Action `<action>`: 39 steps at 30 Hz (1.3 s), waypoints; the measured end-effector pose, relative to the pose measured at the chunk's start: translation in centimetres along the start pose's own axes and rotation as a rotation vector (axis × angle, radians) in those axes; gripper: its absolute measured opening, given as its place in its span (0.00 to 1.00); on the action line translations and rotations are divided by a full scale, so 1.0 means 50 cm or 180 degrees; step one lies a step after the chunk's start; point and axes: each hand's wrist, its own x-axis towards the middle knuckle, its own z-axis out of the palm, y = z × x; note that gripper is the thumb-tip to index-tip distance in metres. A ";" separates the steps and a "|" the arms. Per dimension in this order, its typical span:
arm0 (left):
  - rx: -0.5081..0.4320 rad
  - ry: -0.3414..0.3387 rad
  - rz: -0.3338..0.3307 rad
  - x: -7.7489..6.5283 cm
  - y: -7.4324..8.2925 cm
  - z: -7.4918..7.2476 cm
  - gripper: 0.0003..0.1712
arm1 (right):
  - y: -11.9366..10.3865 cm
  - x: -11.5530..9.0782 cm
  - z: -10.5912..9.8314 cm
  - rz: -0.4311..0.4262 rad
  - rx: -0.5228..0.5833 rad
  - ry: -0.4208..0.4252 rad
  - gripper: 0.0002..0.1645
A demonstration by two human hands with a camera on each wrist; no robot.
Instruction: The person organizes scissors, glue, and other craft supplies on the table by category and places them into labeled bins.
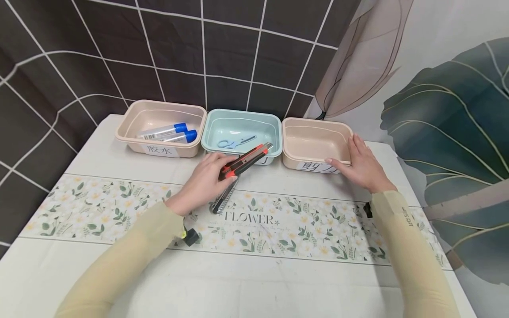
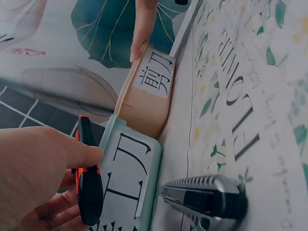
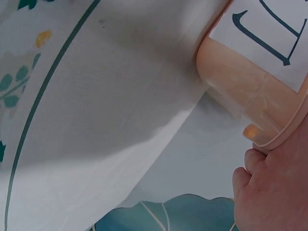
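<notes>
In the head view my left hand (image 1: 204, 179) grips a red-and-black box cutter (image 1: 245, 160) over the front of the middle, light-blue bin (image 1: 274, 132), its metal tip toward that bin. A second, grey-and-black box cutter (image 2: 204, 197) lies on the table below that hand. Inside the blue bin is a pair of light-blue scissors (image 1: 236, 142). With fingers extended, my right hand (image 1: 363, 165) rests on the front right corner of the right-hand pink bin (image 1: 316, 134), its thumb at the front rim above a white label (image 1: 314, 167).
Left of the blue bin, another pink bin (image 1: 131, 121) holds blue-capped glue tubes (image 1: 171, 132). The three labelled bins stand side by side along the back of the table. A flower-print strip (image 1: 302, 225) crosses the white tablecloth in front of them. Dark grid-patterned cloth (image 1: 171, 39) hangs behind.
</notes>
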 end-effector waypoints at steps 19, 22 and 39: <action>-0.0041 0.0034 0.0027 0.022 0.017 0.012 0.32 | -0.001 -0.002 -0.001 -0.0001 0.0034 0.0024 0.66; -0.0058 0.0034 0.0011 0.023 0.018 0.012 0.31 | 0.000 -0.002 0.000 0.0001 0.0052 0.0014 0.66; -0.0346 0.0159 0.0175 0.075 0.047 0.021 0.29 | -0.002 -0.003 0.000 0.0006 0.0059 0.0014 0.67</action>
